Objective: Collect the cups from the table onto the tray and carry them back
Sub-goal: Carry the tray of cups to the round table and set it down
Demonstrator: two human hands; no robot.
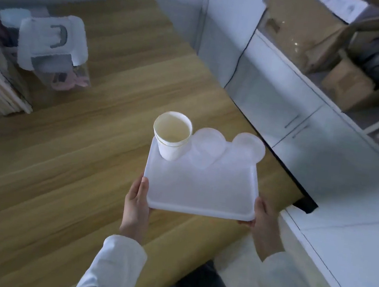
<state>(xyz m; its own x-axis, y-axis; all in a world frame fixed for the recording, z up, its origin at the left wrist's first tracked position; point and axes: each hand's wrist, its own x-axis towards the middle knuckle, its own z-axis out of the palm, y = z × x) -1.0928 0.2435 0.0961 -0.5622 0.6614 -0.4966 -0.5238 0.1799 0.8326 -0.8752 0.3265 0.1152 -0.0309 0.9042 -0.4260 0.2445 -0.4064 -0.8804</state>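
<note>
I had the white tray [201, 193] held level above the wood-grain tabletop [59, 161], my left hand [137, 205] clamped on its near left corner and my right hand [262, 216] on its near right corner — thumbs pressed on the rim, the other fingers curled out of sight beneath. The paper cups [172, 136], two nested by the look of them, stood upright at the tray's far left corner, with two clear plastic cups [229, 149] beside them along the far edge. I judged it all light and easily tipped, the smooth tray slippery — the load sat far from my grip. A white cabinet [336, 183] crowded the right; a lidded bin [53, 48] stood near the tabletop's far left corner.
</note>
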